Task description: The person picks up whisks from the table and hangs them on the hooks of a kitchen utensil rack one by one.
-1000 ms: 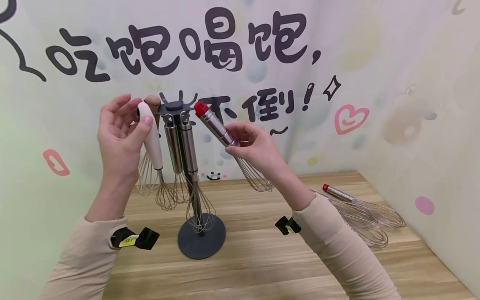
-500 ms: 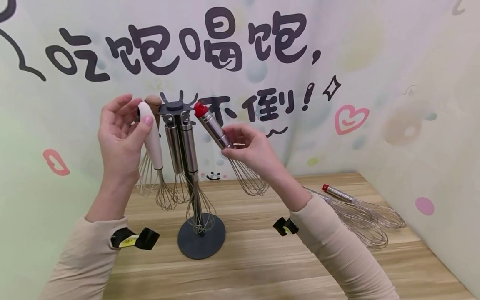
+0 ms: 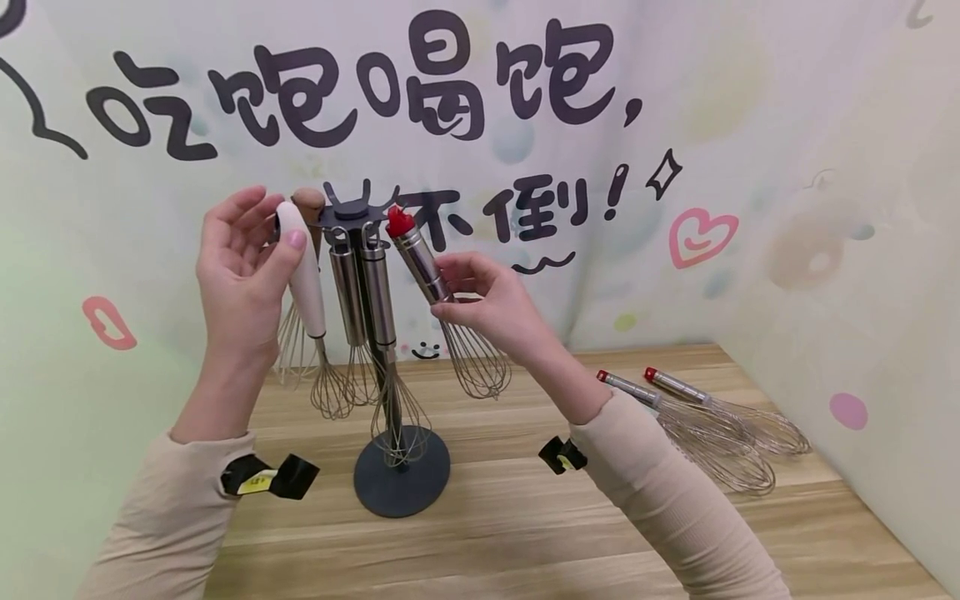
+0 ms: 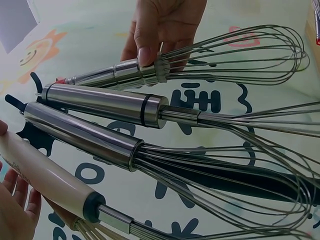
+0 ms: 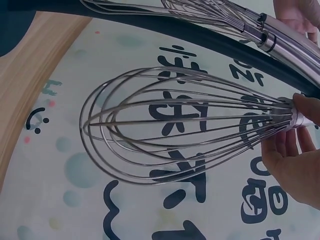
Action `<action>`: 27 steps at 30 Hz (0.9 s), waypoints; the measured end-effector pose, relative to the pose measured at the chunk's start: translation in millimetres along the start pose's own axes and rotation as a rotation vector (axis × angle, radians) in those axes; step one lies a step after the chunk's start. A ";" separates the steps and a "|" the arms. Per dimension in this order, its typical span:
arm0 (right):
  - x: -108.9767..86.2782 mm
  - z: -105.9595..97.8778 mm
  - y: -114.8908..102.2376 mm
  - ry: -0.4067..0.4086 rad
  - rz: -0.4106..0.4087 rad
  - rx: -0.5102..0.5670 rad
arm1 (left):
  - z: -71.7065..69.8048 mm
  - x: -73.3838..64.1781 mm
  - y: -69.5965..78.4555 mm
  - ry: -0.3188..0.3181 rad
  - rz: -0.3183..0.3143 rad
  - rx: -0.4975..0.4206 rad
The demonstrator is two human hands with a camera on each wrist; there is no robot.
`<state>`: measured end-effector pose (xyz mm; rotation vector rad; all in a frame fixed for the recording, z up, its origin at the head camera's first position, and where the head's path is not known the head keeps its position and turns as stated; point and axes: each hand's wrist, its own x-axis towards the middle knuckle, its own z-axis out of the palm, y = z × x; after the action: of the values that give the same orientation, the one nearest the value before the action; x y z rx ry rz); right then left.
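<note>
A dark whisk stand with hooks round its top holds several hanging whisks. My left hand pinches the upper handle of a white-handled whisk at the stand's left side. Thumb and fingers of my right hand grip the lower handle of a steel whisk with a red end. That red end overlaps the stand's right hook in the head view, while its wire loops slant down to the right. Two steel-handled whisks hang between the hands. A wooden-handled whisk is partly hidden behind the white one.
On the wooden table, more red-ended whisks lie at the right, partly behind the right sleeve. The stand's round base rests mid-table. A printed wall sheet rises behind.
My right hand has moved left and slightly down with the red-ended whisk, tipping it more upright beside the stand. The left hand stays on the white-handled whisk.
</note>
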<state>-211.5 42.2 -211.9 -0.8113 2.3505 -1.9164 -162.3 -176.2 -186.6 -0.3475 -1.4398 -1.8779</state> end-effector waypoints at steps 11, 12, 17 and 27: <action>2.4 6.6 2.3 0.000 0.008 -0.001 | 0.3 -0.5 0.4 0.021 0.015 0.000; 2.5 7.0 2.6 0.001 0.007 0.000 | 0.3 -0.5 0.6 0.025 0.019 0.003; 2.5 9.2 3.0 -0.001 0.003 0.009 | 0.1 -0.8 3.1 0.047 0.026 0.025; 3.0 14.6 2.5 -0.008 0.004 0.002 | 1.2 -3.0 7.6 0.068 0.042 0.026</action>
<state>-210.4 28.0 -217.0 -0.8116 2.3443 -1.9099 -155.2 -174.7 -182.5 -0.2960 -1.4000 -1.8183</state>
